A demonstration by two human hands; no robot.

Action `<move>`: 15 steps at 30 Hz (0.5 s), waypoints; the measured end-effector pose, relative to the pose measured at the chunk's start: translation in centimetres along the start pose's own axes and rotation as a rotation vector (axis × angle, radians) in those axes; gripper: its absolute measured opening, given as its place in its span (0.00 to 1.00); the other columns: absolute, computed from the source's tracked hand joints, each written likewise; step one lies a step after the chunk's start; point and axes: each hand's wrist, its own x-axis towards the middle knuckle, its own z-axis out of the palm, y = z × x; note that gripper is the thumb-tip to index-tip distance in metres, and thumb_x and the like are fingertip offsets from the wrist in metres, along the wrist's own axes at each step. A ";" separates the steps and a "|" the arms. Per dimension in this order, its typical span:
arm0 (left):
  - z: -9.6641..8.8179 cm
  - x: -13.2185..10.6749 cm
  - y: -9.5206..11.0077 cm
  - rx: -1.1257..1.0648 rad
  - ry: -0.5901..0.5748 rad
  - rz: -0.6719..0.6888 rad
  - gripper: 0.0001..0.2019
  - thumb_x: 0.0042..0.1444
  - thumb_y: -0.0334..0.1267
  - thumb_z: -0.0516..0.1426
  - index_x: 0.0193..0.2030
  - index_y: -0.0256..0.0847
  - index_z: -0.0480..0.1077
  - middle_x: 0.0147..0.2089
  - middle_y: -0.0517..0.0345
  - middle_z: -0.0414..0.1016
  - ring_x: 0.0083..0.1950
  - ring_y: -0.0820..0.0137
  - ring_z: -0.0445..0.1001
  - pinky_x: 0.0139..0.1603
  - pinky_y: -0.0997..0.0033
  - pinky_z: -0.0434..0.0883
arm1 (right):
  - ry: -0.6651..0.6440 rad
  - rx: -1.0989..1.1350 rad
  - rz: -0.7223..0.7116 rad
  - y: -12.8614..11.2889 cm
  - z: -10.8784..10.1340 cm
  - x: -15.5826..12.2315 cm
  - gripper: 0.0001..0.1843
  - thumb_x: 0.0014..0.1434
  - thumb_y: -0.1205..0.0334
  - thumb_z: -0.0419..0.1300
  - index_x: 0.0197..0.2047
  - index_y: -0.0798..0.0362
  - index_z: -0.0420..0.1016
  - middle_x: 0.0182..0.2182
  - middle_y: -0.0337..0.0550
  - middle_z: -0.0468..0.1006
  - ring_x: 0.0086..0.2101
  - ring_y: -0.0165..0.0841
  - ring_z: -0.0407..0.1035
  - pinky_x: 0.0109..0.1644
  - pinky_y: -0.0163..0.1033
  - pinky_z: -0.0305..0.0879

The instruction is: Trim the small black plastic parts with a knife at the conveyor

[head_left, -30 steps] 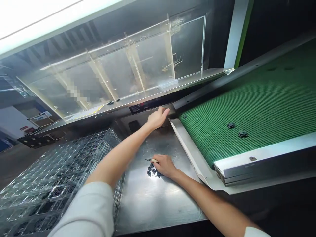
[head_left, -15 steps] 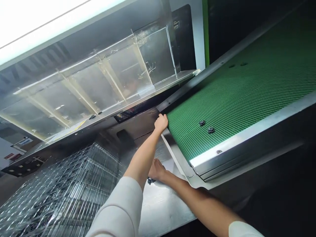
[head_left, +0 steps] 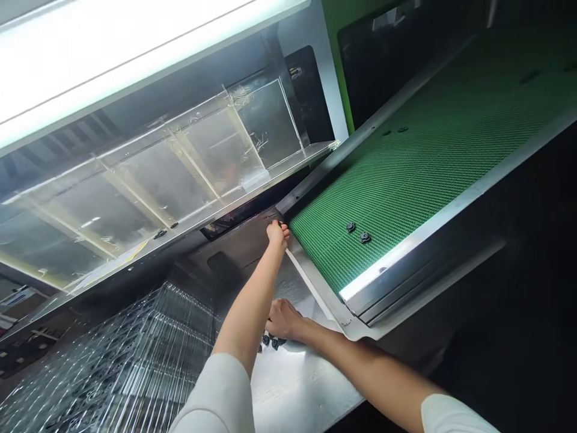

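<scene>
a stainless steel table [head_left: 300, 385] fills the lower middle of the frame, with a small cluster of black parts [head_left: 273, 342] lying on it near bottom centre. a stack of clear plastic trays [head_left: 135, 367] sits just beside it at lower left. at right, a green mesh conveyor belt [head_left: 406, 174] runs toward the upper right, carrying two round black pieces [head_left: 357, 233] close together, and two more [head_left: 393, 129] farther up.
</scene>
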 end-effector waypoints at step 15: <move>4.0 -6.6 2.4 0.391 -0.458 0.370 0.26 0.67 0.55 0.55 0.24 0.41 0.54 0.22 0.66 0.53 0.22 0.79 0.52 0.24 0.75 0.49 | -0.102 0.018 -0.102 -0.4 0.4 -0.4 0.06 0.59 0.65 0.60 0.34 0.53 0.79 0.33 0.40 0.81 0.33 0.32 0.71 0.33 0.35 0.50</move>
